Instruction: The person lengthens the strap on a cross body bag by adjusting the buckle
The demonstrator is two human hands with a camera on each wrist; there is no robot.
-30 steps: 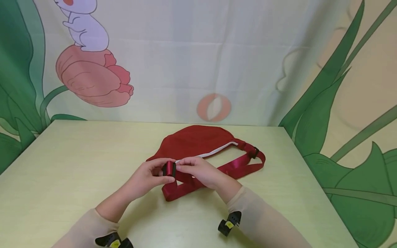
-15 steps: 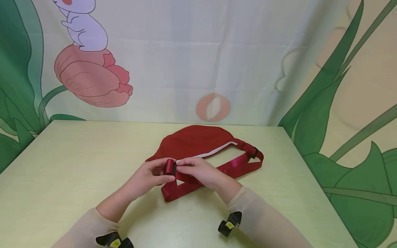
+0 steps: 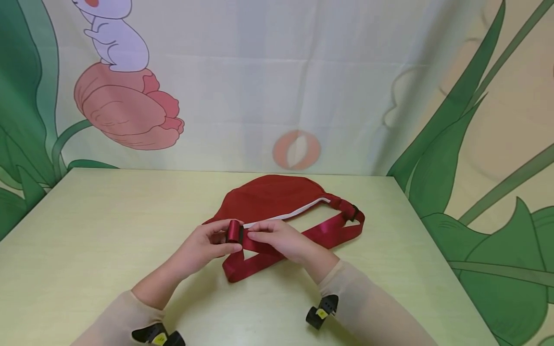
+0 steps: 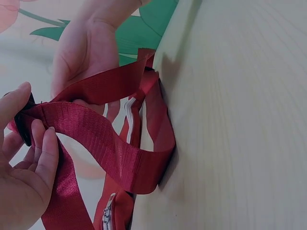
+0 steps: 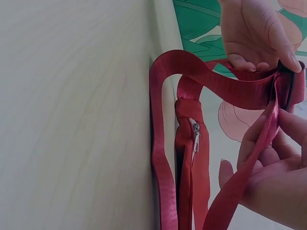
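A red waist bag with a white zipper lies on the table, its dark red webbing strap looped in front. My left hand pinches a black strap slider between thumb and fingers. A short fold of webbing bulges out of the slider on the left in the head view. Just right of it, my right hand pinches the strap with thumb and fingertips. In the right wrist view the strap runs down past the right palm. Both hands hold this part raised in front of the bag.
The pale wooden table extends on both sides of the bag. Behind it hangs a printed curtain with cartoon plants. A second black buckle sits on the strap at the bag's right end.
The slider and left hand have shifted slightly left. A small gap has opened between the slider and the right fingertips, with webbing showing there. The strap's right loop has drawn slightly left.
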